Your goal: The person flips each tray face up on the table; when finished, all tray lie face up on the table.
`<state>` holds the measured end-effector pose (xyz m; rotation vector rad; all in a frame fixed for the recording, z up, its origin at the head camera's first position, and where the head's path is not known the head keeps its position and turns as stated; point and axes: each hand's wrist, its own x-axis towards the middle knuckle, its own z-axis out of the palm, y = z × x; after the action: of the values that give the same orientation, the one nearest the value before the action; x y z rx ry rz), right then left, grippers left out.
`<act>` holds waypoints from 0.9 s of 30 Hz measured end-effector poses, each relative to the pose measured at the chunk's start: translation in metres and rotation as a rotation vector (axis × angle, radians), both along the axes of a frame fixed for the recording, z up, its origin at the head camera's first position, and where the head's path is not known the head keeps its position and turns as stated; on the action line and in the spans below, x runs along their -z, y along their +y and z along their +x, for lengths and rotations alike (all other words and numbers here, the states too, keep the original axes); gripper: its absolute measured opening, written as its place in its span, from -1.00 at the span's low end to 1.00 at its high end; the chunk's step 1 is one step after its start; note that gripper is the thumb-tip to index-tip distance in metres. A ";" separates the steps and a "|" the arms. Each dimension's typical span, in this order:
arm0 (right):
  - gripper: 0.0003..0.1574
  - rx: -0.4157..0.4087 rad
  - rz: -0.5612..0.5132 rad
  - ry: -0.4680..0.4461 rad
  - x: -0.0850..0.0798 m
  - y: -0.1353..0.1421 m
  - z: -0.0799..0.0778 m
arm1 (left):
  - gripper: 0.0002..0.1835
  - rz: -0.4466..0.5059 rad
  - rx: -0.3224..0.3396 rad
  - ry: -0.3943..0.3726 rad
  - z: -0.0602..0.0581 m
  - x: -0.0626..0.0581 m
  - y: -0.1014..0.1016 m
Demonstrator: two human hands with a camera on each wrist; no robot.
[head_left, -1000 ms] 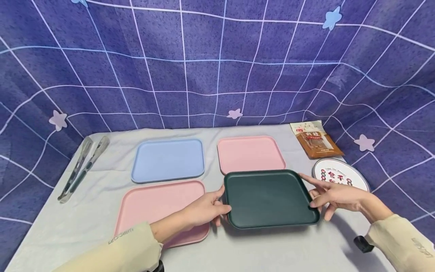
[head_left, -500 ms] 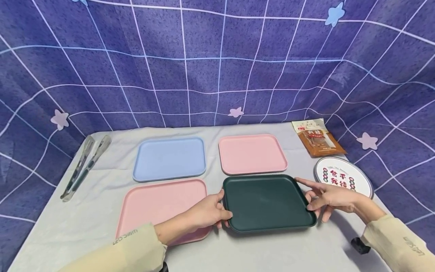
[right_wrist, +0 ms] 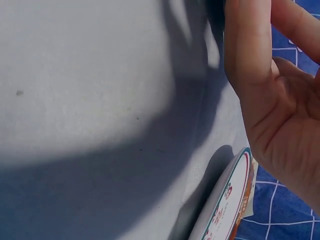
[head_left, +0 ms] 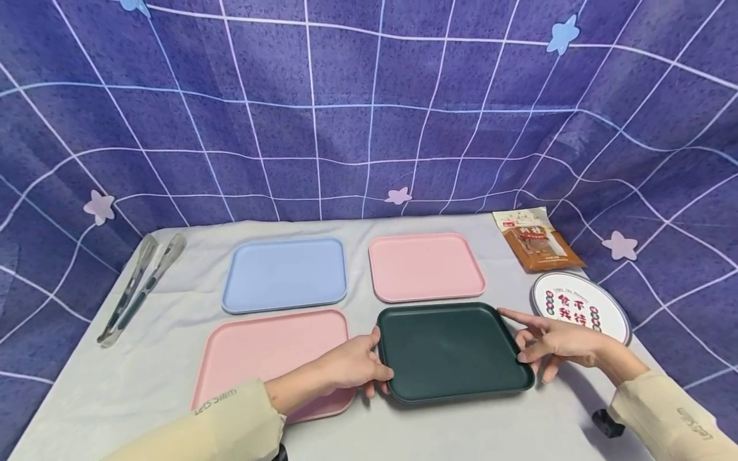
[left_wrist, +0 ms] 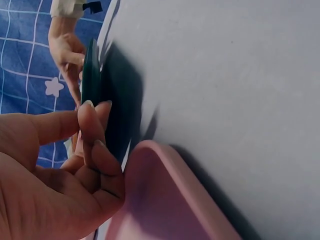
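A dark green rectangular tray [head_left: 455, 353] lies level between my hands in the head view. My left hand [head_left: 353, 363] pinches its left edge, thumb on the rim and fingers curled beneath. On the opposite edge, my right hand [head_left: 560, 340] grips with the thumb on top, while the index finger stretches along the far right corner. The left wrist view shows the tray [left_wrist: 90, 75] edge-on, its shadow beside it on the cloth; it seems slightly raised. Little of the tray shows in the right wrist view, mostly hidden behind the right hand [right_wrist: 280, 110].
A larger pink tray [head_left: 271, 349] lies partly under my left forearm. Behind are a blue tray [head_left: 285, 275] and a smaller pink tray [head_left: 426, 267]. Metal tongs [head_left: 138, 288] lie far left. At right are a brown food packet [head_left: 539, 246] and a round white printed plate [head_left: 582, 307].
Both hands have brought the green tray toward me and slightly left and lower. Its far edge, which overlapped the small pink tray, now sits just in front of it.
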<state>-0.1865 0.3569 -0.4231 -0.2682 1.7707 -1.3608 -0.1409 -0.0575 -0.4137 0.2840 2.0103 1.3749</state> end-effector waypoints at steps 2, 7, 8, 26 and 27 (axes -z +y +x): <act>0.29 0.004 0.009 -0.006 0.001 0.001 0.001 | 0.05 -0.002 0.008 -0.001 0.000 0.001 0.001; 0.34 -0.004 0.013 -0.015 0.001 0.000 0.002 | 0.04 -0.031 0.026 0.021 0.000 0.003 0.002; 0.35 -0.010 0.012 -0.021 0.001 0.000 0.001 | 0.04 -0.045 0.031 0.033 0.000 0.003 0.002; 0.44 -0.047 0.032 -0.021 0.005 0.000 0.000 | 0.07 -0.161 0.086 0.157 0.001 0.006 0.003; 0.44 -0.051 0.038 -0.016 0.005 0.001 0.000 | 0.08 -0.163 0.086 0.157 0.001 0.006 0.003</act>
<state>-0.1861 0.3574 -0.4285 -0.2798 1.7630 -1.2885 -0.1399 -0.0548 -0.4198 0.4100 2.1979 1.1595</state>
